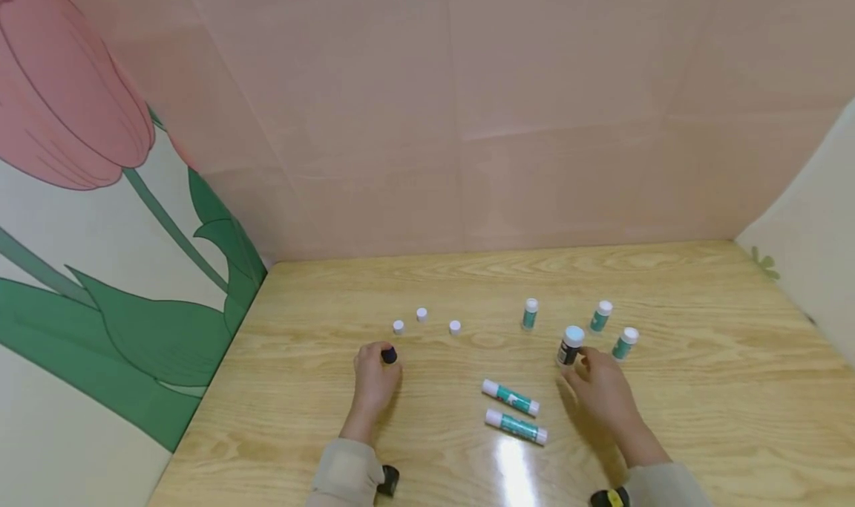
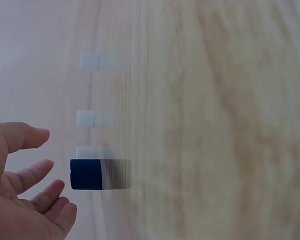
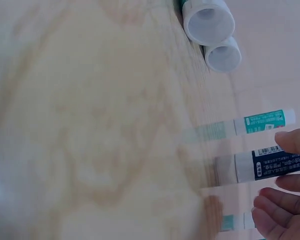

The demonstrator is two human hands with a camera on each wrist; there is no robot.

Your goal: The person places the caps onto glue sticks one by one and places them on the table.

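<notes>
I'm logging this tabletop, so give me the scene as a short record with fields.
left hand: beside the dark blue cap
right hand: thumb and finger at the dark-labelled stick
upright: dark-labelled stick, three standing teal sticks
lying: two flat teal sticks, roughly parallel
small white caps: three, beyond the left hand
surface: wood-grain table

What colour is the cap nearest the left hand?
The cap is dark blue, clearest in the left wrist view.
</notes>
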